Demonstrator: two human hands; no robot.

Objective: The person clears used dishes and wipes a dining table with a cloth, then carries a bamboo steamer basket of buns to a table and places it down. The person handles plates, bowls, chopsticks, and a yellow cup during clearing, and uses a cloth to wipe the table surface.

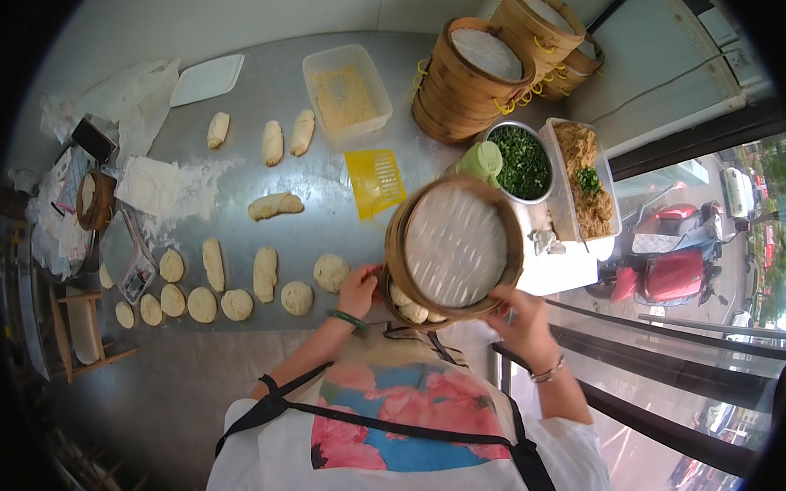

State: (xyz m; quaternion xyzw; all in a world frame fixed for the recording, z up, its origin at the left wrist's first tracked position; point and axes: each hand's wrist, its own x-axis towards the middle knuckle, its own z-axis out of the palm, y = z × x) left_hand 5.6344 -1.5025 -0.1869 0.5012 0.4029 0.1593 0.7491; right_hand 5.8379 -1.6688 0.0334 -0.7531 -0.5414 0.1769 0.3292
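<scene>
My right hand (pixel 520 317) grips the near right rim of a round bamboo steamer basket (pixel 457 245) lined with a pale perforated sheet. This basket is tilted and partly covers another bamboo steamer (pixel 390 299) beneath it, where several pale buns (pixel 411 309) show at the near side. My left hand (pixel 359 290) is at the lower steamer's left edge, its fingers against the rim. Left of it lie two round dough pieces (pixel 330 272), and a row of flattened dough pieces (pixel 203 304) runs along the table's near edge. Rolled dough pieces (pixel 275 206) lie farther back.
Behind stand stacked bamboo steamers (pixel 469 84), a steel bowl of chopped greens (pixel 520 162), a plastic tub of filling (pixel 583 181), a green cup (pixel 479 162) and a crumb-filled plastic container (pixel 347 92). A yellow sheet (pixel 374 182) lies mid-table; flour (pixel 165 186) and a cleaver-like blade (pixel 126 253) are left.
</scene>
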